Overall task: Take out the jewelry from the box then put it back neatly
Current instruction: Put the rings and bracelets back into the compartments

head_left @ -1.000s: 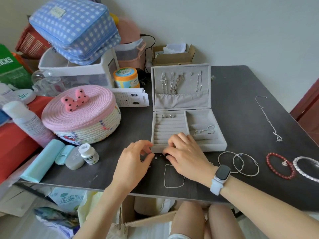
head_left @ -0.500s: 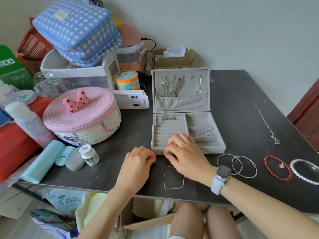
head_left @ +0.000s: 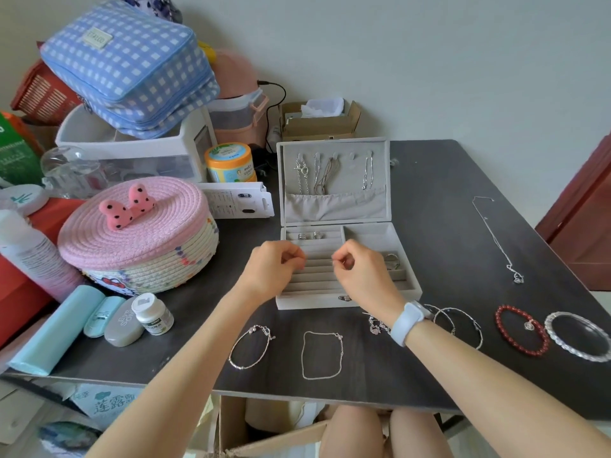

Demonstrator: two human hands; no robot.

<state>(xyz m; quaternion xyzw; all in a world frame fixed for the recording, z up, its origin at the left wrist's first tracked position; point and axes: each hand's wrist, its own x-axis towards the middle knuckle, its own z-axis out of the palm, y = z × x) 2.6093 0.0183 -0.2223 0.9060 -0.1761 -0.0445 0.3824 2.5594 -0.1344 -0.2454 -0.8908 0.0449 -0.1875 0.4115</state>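
Pinching with curled fingers, the left hand (head_left: 276, 264) and right hand (head_left: 358, 271) are raised side by side, slightly apart, over the ring-roll section of the open jewelry box (head_left: 410, 285); something very small and thin shows at the right fingertips (head_left: 334, 259), too fine to identify, and whether the left pinch holds anything cannot be told. A pale blue watch (head_left: 408, 320) sits on the right wrist.

Box: grey, lid upright, with chains (head_left: 317, 175) hanging inside the lid above a fabric pocket. Rings (head_left: 309, 235) stand in the farthest roll; a further silver piece (head_left: 391, 259) lies in the right-hand compartment.

Jewelry laid out on the dark table (head_left: 429, 200), near edge, left to right: a silver bracelet (head_left: 251, 347); a fine chain bracelet (head_left: 322, 355); a small charm piece (head_left: 377, 325), partly hidden by the right wrist; thin silver bangles (head_left: 463, 325), overlapping; a red bead bracelet (head_left: 522, 330); a clear bangle (head_left: 578, 337), just beside the red one. A long necklace (head_left: 496, 239) lies stretched toward the far right.

Left of the box: a pink-lidded woven basket (head_left: 139, 233) with a dotted bow, a white pill bottle (head_left: 152, 314), a grey case (head_left: 124, 325), two pale teal cases (head_left: 66, 328), a yellow jar (head_left: 229, 161) and a blue gingham bag (head_left: 129, 64) on a white organiser.
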